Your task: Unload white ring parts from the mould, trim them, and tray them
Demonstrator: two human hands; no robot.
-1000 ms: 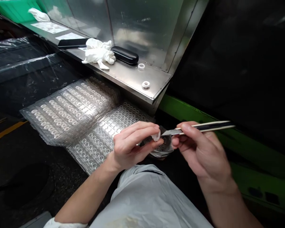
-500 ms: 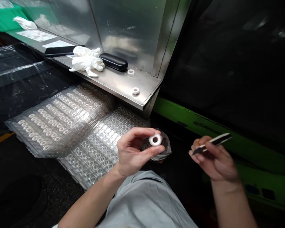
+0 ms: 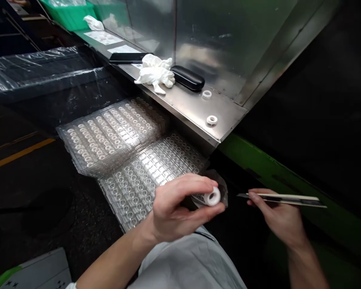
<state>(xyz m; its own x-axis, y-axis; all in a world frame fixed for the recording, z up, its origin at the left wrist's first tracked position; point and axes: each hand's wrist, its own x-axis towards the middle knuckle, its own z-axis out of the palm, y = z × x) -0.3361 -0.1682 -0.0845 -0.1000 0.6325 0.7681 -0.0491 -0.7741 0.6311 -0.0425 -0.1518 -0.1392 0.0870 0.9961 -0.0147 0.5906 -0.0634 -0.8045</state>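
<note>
Your left hand pinches a small white ring between thumb and fingertips, its hole turned toward your right side. The ring sits in the air just above your lap, in front of a small clear bag that lies just off the near right corner of the closer tray.

Your right hand holds a thin knife level, fingers pressed along the handle, the blade tip pointing left toward the ring but apart from it.

Two clear plastic trays lie ahead of you on the dark work surface. The farther tray has white rings in its left pockets; the nearer tray looks mostly unfilled. Behind them runs a steel shelf, which carries two loose white rings, a black case, a crumpled white glove and a flat black bar. A green bin stands at the shelf's far left end.

To work the ring's edge cleanly, it would probably help to keep your fingertips on its outer wall and clear of the face the blade meets. Bring the blade in flat and slowly, and turn the ring with your thumb rather than moving the knife. A firm but light pinch should keep the ring from slipping.
</note>
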